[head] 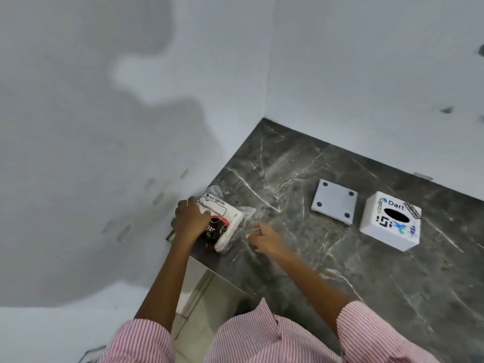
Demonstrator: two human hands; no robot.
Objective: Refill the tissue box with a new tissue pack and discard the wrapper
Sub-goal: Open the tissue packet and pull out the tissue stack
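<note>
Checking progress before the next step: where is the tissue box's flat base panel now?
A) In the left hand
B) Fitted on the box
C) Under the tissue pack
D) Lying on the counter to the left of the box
D: the base panel lies flat on the counter, apart from the tissue box, left of it.

Brightness: even, moderate, cool grey-white cast.
Shadows: broad soft dark patch across the wall (78,153) at left; faint ones under the forearms.
Glare: pale sheen streaking the dark marble tabletop (288,163) near the corner.
Sharpness: soft overall, slight motion smear around the right hand (264,238).
Distortion: wide-angle bending of wall corner and tabletop edges.
</note>
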